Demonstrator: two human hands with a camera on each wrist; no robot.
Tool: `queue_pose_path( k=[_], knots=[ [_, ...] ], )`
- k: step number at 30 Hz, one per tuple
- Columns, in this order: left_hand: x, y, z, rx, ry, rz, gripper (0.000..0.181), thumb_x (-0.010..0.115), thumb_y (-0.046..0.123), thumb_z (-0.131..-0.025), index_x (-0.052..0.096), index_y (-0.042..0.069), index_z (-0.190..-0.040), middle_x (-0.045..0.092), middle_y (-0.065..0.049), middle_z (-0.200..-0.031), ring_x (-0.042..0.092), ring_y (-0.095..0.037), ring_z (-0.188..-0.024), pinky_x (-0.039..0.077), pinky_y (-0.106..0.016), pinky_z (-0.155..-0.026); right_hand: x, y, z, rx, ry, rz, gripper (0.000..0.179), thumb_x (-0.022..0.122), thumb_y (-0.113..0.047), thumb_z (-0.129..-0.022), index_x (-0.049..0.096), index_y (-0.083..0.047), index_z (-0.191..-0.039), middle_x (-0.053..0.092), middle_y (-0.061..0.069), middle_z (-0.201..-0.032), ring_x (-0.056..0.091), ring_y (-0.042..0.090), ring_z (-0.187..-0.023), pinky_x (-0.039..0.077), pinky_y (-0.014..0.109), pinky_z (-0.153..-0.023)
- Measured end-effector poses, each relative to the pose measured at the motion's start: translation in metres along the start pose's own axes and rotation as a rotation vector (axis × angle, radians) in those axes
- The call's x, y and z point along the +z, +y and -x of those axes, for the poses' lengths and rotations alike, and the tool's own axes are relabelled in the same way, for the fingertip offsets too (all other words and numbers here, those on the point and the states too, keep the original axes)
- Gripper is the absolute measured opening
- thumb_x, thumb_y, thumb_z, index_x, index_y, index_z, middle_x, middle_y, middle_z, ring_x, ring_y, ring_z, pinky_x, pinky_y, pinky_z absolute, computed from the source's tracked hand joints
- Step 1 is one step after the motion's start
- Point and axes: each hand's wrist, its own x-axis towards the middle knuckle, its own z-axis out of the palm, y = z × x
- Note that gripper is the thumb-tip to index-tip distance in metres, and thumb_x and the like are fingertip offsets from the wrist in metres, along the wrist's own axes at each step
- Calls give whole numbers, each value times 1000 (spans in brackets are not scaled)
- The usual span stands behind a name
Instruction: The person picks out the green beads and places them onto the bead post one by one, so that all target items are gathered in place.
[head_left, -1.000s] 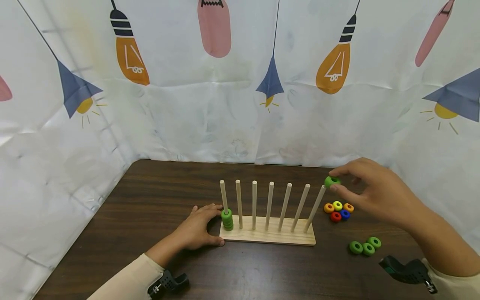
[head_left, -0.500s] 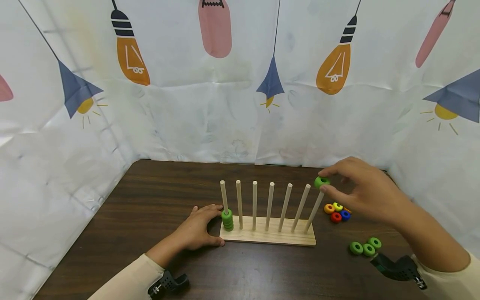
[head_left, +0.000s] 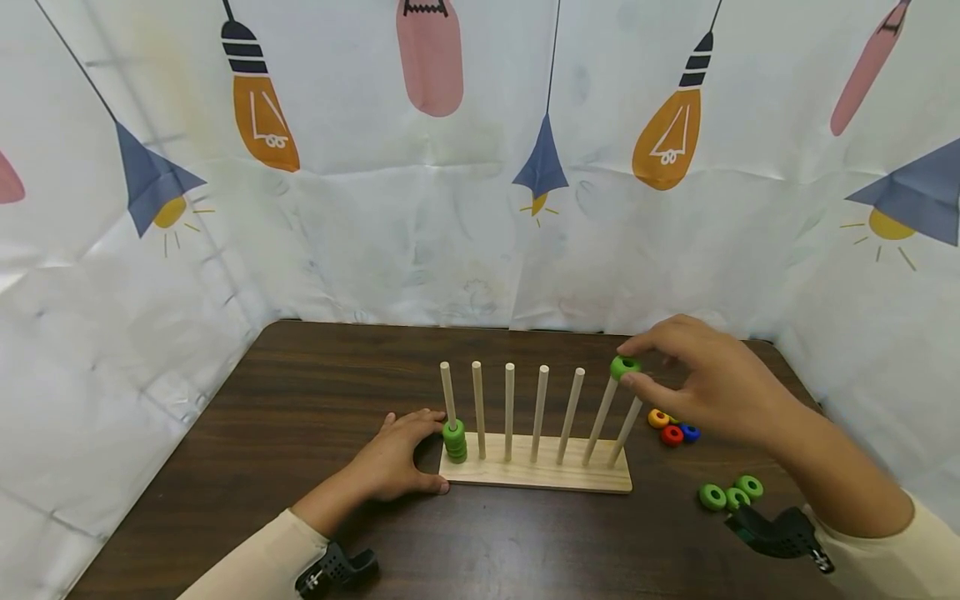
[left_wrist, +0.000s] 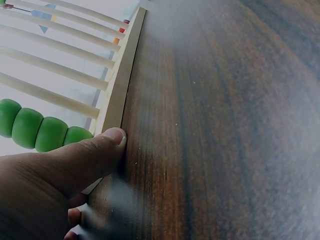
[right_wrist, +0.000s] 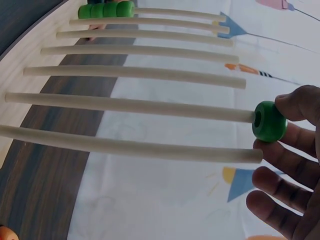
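My right hand point(head_left: 701, 385) pinches a green bead point(head_left: 619, 367) between thumb and fingers at the top of the second peg from the right. In the right wrist view the bead point(right_wrist: 270, 123) sits at that peg's tip, its hole facing the peg; whether it is threaded I cannot tell. The wooden peg stand point(head_left: 536, 472) has a row of upright pegs. Its leftmost peg carries a stack of several green beads point(head_left: 454, 442). My left hand point(head_left: 393, 460) grips the stand's left end, with the thumb point(left_wrist: 107, 142) on the front edge and fingers partly hidden behind.
Three loose green beads point(head_left: 712, 497) lie on the dark wooden table point(head_left: 337, 367) right of the stand. Behind them is a cluster of red, blue and orange beads point(head_left: 671, 435), partly hidden by my right hand. A patterned white cloth point(head_left: 420, 250) hangs around the table.
My right hand has moved left with the green bead, from beside the rightmost peg, past its top, to the second peg from the right. My left hand has stayed on the stand.
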Motion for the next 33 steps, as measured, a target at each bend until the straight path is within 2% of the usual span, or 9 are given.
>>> queue_pose_path(
  k=[8,18,26,33],
  knots=[
    [0,1,2,-10,-6,2,86,93,46,-72,59,10,-143,49,-6,-154,37,-32,-147,12,-68,-118,6,-3,-5,-20,-2,-15,28,86,-12,-81,75,-21,-106,67,-16,-100,55,2,-87,50,23,-68],
    [1,-1,0,2,0,0,83,93,43,-72,61,10,-141,49,-5,-154,37,-32,-147,13,-67,-118,9,-7,-11,-16,-19,-5,26,85,-15,-84,75,-19,-107,68,-13,-103,55,3,-87,51,27,-67],
    [1,-1,0,0,-3,-5,86,93,44,-72,59,9,-143,50,-6,-153,37,-32,-147,14,-67,-118,13,-8,-15,-5,-20,-40,24,85,-17,-85,75,-21,-107,67,-13,-102,54,5,-82,52,28,-63],
    [1,0,0,-2,1,-3,87,93,44,-71,58,9,-143,50,-6,-153,38,-32,-147,14,-67,-118,17,-12,-19,8,-37,-49,22,83,-20,-87,75,-22,-108,66,-14,-102,56,6,-86,52,28,-67]
  ],
)
